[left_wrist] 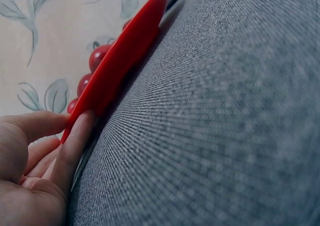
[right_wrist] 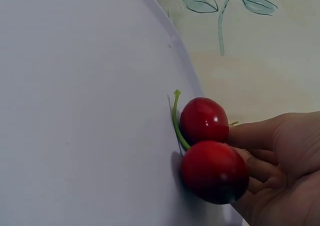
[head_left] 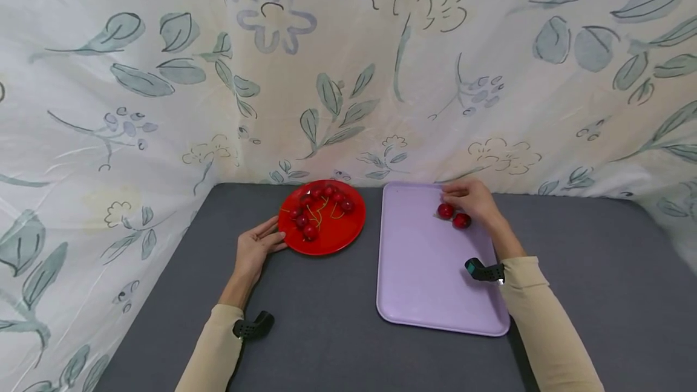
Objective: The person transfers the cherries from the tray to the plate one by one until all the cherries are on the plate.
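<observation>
My left hand [head_left: 255, 248] grips the near-left rim of a red plate [head_left: 340, 236], thumb above and fingers beneath. In the left wrist view the plate is seen edge-on, tilted in the picture. Several red cherries [head_left: 310, 232] with green stems lie on it. Over the far right corner of a lilac tray [head_left: 430, 277], my right hand [head_left: 472, 199] pinches a glossy cherry [right_wrist: 204, 120], its fingertips partly hidden behind the fruit. A second, darker cherry [right_wrist: 214, 172] sits right beside it, with a green stem [right_wrist: 177, 121] curving up along the left.
A dark grey cloth [head_left: 327, 313] covers the table under plate and tray. Right behind both rises a pale curtain [head_left: 348, 77] with leaf and flower prints. The tray stands to the right of the plate, with a strip of grey cloth between them.
</observation>
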